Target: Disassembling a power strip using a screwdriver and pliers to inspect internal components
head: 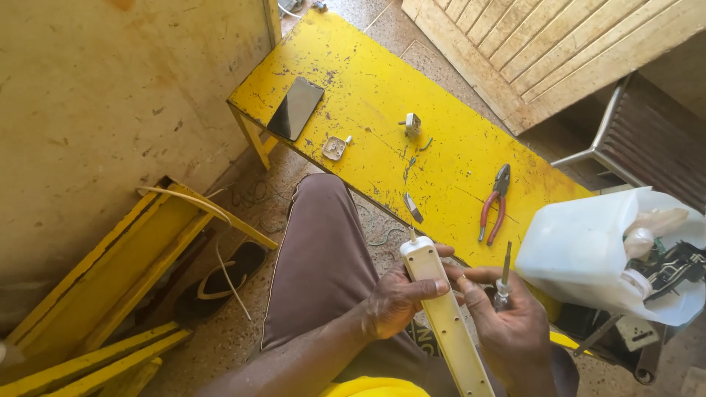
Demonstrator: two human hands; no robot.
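Observation:
My left hand (397, 298) grips a long cream power strip (447, 323) near its far end, held over my lap. Beside it, my right hand (507, 323) holds a small screwdriver (504, 276) with a clear handle, its shaft pointing up and away from me. The yellow bench (353, 81) lies just beyond both hands. On it rest red-handled pliers (494, 203), a white plug body (412, 124), a white plug cover (334, 148) and a small metal piece (412, 207).
A dark phone (296, 108) lies at the bench's far left end. A cut-open white plastic jug (588, 250) with bulbs and parts stands at right. Yellow wooden frames (132, 272) and a sandal (224, 279) lie on the floor at left. A wooden slatted panel (544, 44) leans behind.

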